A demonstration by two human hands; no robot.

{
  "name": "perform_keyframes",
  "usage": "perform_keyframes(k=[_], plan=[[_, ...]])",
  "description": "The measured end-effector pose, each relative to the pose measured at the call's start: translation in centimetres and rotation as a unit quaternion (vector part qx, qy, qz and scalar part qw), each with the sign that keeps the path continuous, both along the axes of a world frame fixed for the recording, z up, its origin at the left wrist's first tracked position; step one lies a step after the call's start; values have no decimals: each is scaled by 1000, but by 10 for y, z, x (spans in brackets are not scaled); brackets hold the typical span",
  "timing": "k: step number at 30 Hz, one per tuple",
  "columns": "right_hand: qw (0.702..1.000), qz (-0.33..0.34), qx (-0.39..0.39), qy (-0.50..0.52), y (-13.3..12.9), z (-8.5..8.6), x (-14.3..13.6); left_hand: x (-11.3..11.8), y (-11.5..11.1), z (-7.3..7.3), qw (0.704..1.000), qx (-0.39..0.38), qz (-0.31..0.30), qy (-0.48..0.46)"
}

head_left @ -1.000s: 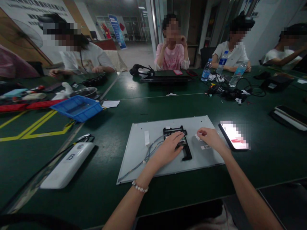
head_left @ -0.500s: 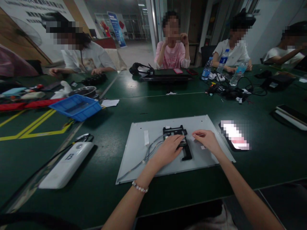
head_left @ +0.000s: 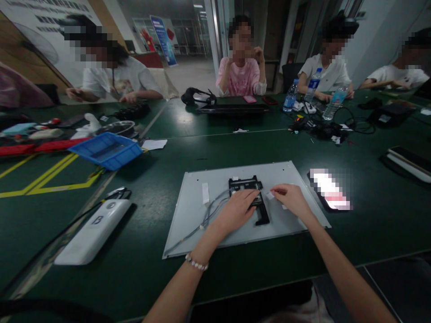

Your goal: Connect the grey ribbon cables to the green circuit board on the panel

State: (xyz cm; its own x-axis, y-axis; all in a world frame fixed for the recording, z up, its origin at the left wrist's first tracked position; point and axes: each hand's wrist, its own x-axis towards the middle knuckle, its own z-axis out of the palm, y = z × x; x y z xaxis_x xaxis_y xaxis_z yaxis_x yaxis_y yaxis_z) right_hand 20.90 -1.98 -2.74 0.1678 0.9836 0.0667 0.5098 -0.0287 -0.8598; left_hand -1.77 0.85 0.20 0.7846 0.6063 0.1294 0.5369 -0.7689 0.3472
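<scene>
A light grey panel (head_left: 235, 237) lies on the green table, with a black frame-like part (head_left: 263, 215) on its middle. My left hand (head_left: 237, 208) rests over the left side of the black part, fingers stretched out flat. Grey cables (head_left: 191, 231) run from the part under my left wrist to the panel's lower left. Just right of the part, my right hand (head_left: 291, 197) pinches a small white piece (head_left: 270, 195) between thumb and forefinger. A white strip (head_left: 205, 194) is on the panel left of the part.
A lit phone (head_left: 330, 190) lies right of the panel. Further left are a white power bank (head_left: 94, 233) with a cable and a blue tray (head_left: 107, 152). Across the table (head_left: 208, 152) are a black screen (head_left: 232, 109), bottles, cables and several seated people.
My right hand has shifted very slightly, and the small white piece at its fingertips has moved a little. My left hand stays on the black part. The person at far right has lowered an arm.
</scene>
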Motion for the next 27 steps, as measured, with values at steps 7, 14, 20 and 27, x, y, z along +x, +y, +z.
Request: perform_keyframes(k=[7, 14, 20, 27], plan=[[985, 17, -64, 162, 1, 1, -8, 3, -2, 2, 1000, 13, 0, 6], [987, 21, -57, 151, 4, -4, -16, 9, -3, 3, 997, 59, -16, 39], [987, 19, -54, 152, 4, -8, -18, 13, -5, 5, 994, 87, -17, 66], [987, 22, -51, 152, 5, -7, -19, 14, -7, 4, 993, 95, -7, 68]])
